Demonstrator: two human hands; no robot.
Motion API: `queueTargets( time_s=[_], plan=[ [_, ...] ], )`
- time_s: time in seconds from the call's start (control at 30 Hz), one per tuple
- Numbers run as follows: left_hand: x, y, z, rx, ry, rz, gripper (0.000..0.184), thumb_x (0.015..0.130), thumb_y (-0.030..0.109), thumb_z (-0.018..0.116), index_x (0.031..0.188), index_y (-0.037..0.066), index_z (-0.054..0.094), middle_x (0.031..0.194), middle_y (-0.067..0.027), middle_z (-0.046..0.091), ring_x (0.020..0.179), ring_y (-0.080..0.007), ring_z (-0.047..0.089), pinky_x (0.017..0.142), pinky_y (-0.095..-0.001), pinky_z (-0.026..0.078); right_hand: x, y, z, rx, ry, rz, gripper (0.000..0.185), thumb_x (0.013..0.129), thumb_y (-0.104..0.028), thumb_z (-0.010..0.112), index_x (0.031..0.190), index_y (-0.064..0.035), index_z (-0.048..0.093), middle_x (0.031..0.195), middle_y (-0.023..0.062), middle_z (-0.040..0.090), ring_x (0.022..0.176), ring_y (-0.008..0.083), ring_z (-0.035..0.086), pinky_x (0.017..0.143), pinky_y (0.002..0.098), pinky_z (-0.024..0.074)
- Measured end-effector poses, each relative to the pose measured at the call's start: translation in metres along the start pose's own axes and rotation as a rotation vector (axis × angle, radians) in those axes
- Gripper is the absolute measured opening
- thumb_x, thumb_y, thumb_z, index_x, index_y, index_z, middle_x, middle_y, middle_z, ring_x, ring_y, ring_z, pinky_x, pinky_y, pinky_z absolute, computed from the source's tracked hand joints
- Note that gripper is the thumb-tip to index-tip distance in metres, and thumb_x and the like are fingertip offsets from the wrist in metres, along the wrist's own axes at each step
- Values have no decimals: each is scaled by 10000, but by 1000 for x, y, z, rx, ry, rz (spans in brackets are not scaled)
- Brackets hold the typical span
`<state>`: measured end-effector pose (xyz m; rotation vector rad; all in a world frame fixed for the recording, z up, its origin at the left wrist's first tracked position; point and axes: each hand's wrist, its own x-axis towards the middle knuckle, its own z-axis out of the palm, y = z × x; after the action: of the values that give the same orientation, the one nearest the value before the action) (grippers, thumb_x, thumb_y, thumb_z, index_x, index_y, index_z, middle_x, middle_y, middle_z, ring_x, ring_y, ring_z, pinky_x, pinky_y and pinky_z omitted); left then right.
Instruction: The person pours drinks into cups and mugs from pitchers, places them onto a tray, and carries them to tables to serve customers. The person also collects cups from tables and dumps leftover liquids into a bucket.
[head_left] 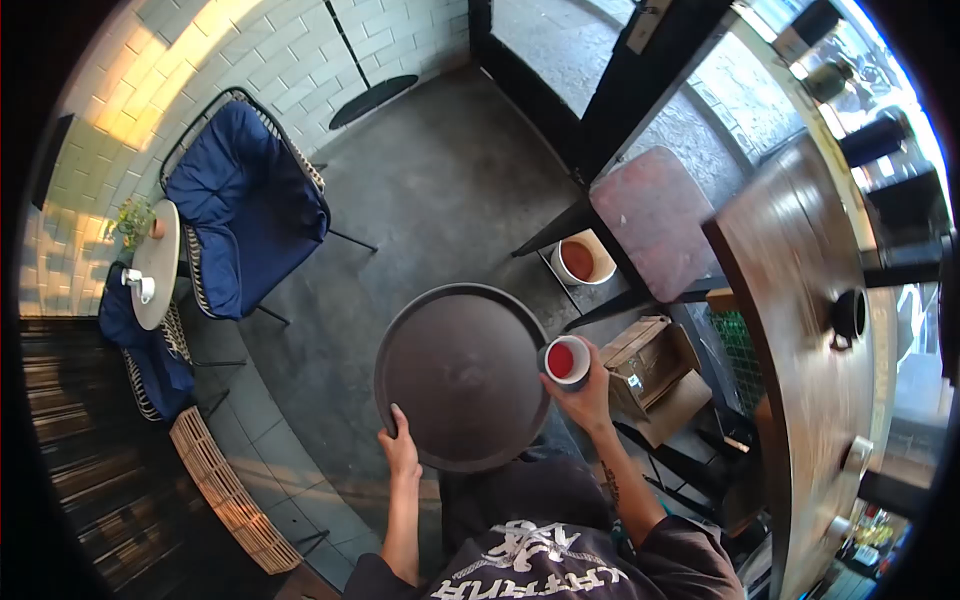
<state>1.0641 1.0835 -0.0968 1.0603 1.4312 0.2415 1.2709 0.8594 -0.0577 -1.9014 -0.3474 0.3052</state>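
Note:
My left hand (401, 452) grips the lower left rim of a round, dark brown serving tray (462, 375), with the thumb on top. Nothing stands on the tray. At the tray's right rim, my right hand (585, 393) is closed around a cup (566, 362), dark outside and white inside. Red shows within the cup; whether it is liquid or the bottom, I cannot tell. Whether the right fingers also touch the tray is hidden.
A wooden counter (790, 300) runs along the right, bearing a dark cup (849, 314). Beside it are a stool (652, 222), a white bucket (577, 262) and a cardboard box (655, 375). At left, a blue cushioned chair (245, 215) stands by a small round table (165, 270).

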Motion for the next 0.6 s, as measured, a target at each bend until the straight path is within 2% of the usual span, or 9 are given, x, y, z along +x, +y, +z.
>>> queueTargets(
  time_s=[0.07,0.13,0.23,0.3,0.33,0.4,0.47,0.53,0.6],
  plan=[
    [40,-10,15,-26,-16,-57,647,942,486,573,1184,-105,471,1237,-213,529,1125,-225,528,973,-361,431,36,31,7,-54,98,11,615,707,-107,833,1212,1,498,1073,118,629,1014,181,616,885,321,495],
    [74,-36,21,23,186,-54,689,936,489,581,1238,-102,397,1291,-222,484,1164,-236,506,998,-364,417,65,86,19,-21,153,109,613,704,-116,837,1203,9,503,1055,127,640,1002,186,628,868,325,511],
    [110,-66,26,16,162,-89,752,931,490,586,1305,-103,314,1354,-223,433,1218,-256,477,1026,-366,399,105,177,36,-132,212,278,568,717,-145,827,1168,17,523,983,141,668,956,205,653,832,341,528],
    [124,-79,35,75,209,-180,766,927,480,596,1334,-101,307,1394,-213,418,1275,-268,443,1058,-377,372,126,232,48,-283,315,238,517,710,-164,831,1110,12,554,930,142,679,902,226,666,800,357,519],
    [130,-83,42,89,220,-216,761,927,477,598,1332,-101,311,1389,-210,425,1276,-263,443,1059,-376,370,136,267,52,-297,310,265,517,710,-164,831,1110,12,554,930,142,679,902,226,666,800,357,519],
    [139,-107,41,118,245,-284,757,927,474,600,1329,-100,315,1385,-207,433,1276,-258,443,1061,-376,368,155,331,56,-329,461,349,472,698,-185,834,1048,8,581,909,143,680,873,238,661,777,363,505],
    [152,-137,38,120,133,-230,769,921,474,611,1333,-101,310,1380,-203,438,1268,-252,447,1063,-373,362,179,374,59,-290,566,290,444,694,-210,831,1015,-3,604,916,139,678,877,233,649,795,364,497],
    [156,-148,47,125,122,-291,771,916,476,617,1331,-99,313,1366,-205,446,1260,-251,450,1064,-371,360,201,419,55,-361,647,435,483,677,-266,840,1032,-16,630,958,143,692,909,244,660,826,368,496],
    [150,-156,55,124,121,-368,773,911,478,624,1328,-96,317,1352,-207,453,1252,-250,453,1065,-369,358,222,458,44,-458,671,606,568,598,-356,852,1019,-28,660,969,162,701,922,289,675,832,393,508]
  ],
)
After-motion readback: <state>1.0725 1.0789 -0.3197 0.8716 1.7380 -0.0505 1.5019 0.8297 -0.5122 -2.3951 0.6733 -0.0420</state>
